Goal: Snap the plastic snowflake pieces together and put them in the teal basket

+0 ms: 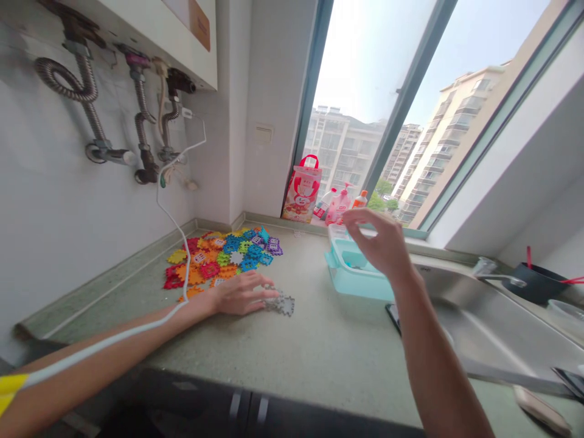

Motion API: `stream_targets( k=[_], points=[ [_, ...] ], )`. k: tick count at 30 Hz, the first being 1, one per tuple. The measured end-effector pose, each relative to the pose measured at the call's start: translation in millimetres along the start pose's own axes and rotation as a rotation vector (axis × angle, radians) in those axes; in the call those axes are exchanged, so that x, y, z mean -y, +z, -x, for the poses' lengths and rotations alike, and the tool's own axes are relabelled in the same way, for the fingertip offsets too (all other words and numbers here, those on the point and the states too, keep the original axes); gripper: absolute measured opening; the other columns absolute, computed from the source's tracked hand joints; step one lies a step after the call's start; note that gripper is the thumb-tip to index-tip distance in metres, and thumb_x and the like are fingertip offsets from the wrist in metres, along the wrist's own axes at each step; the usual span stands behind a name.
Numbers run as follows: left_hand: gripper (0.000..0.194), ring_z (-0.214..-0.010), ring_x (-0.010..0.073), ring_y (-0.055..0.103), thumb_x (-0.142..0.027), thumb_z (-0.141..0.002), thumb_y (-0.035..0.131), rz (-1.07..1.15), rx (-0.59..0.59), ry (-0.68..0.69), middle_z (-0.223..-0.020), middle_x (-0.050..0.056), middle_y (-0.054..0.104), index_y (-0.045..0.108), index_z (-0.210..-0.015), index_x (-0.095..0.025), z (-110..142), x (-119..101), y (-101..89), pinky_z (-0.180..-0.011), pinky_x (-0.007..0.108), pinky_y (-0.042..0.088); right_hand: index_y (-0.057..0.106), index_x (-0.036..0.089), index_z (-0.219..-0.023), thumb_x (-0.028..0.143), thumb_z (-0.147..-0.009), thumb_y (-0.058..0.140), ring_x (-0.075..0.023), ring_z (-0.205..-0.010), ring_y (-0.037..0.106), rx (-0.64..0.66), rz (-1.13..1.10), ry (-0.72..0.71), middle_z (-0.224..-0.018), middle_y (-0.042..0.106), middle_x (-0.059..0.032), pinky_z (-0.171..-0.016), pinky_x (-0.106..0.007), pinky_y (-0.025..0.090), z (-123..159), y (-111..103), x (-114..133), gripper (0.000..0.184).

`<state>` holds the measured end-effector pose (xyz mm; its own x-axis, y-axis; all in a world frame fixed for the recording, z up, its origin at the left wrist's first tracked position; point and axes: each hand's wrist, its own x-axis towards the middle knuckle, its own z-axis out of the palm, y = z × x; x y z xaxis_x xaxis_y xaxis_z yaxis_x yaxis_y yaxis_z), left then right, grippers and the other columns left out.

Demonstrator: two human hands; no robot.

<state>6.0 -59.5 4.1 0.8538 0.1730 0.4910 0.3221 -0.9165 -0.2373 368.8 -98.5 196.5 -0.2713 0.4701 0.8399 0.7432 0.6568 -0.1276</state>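
Observation:
My left hand point(243, 293) lies low on the countertop with its fingers stretched out. Its fingertips touch grey interlocking plastic tiles point(286, 305) with notched edges, partly covered by the fingers. Just behind that hand spreads a pile of similar colourful tiles point(232, 244) in red, orange, yellow, green, blue and purple. My right hand point(381, 242) is raised over a turquoise plastic container point(360, 285), thumb and forefinger bent together in a ring. Whatever the fingertips may hold cannot be made out. A few small bluish pieces show inside the container, partly hidden by the hand.
A white cable point(171, 214) hangs from the wall and crosses above my left forearm. Right of the container is a steel sink point(483, 328), with a black pot point(538, 283) behind. A red-and-white bag point(302, 193) and a pink pump bottle point(338, 207) stand by the window.

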Motion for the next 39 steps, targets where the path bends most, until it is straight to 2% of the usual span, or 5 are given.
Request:
stream_targets(
  k=[6, 11, 20, 28, 39],
  points=[
    [0.034, -0.116, 0.0248, 0.067, -0.036, -0.101, 0.065, -0.063, -0.131, -0.023, -0.13, 0.011, 0.069, 0.061, -0.133, -0.025, -33.5, 6.8, 21.0, -0.104, 0.044, 0.051, 0.067, 0.023, -0.126, 0.042, -0.096, 0.07, -0.0279, -0.11, 0.07, 0.388, 0.006, -0.313, -0.128, 0.075, -0.011, -0.098, -0.045, 0.052, 88.0, 108.1, 41.6, 0.035],
    [0.028, -0.113, 0.0236, 0.068, -0.042, -0.102, 0.064, -0.017, -0.179, -0.085, -0.125, 0.011, 0.071, 0.062, -0.121, -0.022, -35.0, 0.7, 21.0, -0.1, 0.041, 0.052, 0.064, 0.023, -0.129, 0.039, -0.099, 0.069, -0.0256, -0.104, 0.071, 0.431, -0.021, -0.297, -0.122, 0.077, -0.01, -0.093, -0.042, 0.052, 118.6, 129.5, 25.6, 0.035],
    [0.064, -0.128, 0.0292, 0.06, -0.065, -0.094, 0.066, 0.023, -0.141, -0.222, -0.141, 0.014, 0.064, 0.054, -0.141, -0.022, -42.1, 8.9, 1.9, -0.11, 0.045, 0.045, 0.069, 0.026, -0.119, 0.025, -0.095, 0.068, -0.0213, -0.099, 0.074, 0.237, 0.155, -0.409, -0.132, 0.074, -0.0075, -0.097, -0.039, 0.051, 107.6, 115.7, 8.8, 0.024],
    [0.032, -0.114, 0.0368, 0.061, -0.034, -0.101, 0.049, -0.353, 0.169, -0.842, -0.117, 0.018, 0.072, 0.074, -0.112, -0.017, 11.8, 79.8, -20.1, -0.097, 0.052, 0.041, 0.061, 0.017, -0.131, 0.043, -0.102, 0.053, -0.03, -0.114, 0.069, -0.443, 0.47, 0.259, -0.138, 0.067, -0.0185, -0.098, -0.044, 0.051, 111.6, 34.0, -90.7, 0.04],
    [0.034, -0.114, 0.0331, 0.062, -0.032, -0.096, 0.048, -0.34, 0.235, -0.913, -0.117, 0.013, 0.076, 0.077, -0.111, -0.022, 24.0, 94.4, -26.0, -0.101, 0.048, 0.038, 0.079, 0.021, -0.075, 0.047, -0.105, 0.044, -0.0351, -0.129, 0.057, -0.188, 0.609, 0.406, -0.133, 0.073, -0.011, -0.112, -0.059, 0.036, 115.5, 25.8, -99.4, 0.053]
  ],
)
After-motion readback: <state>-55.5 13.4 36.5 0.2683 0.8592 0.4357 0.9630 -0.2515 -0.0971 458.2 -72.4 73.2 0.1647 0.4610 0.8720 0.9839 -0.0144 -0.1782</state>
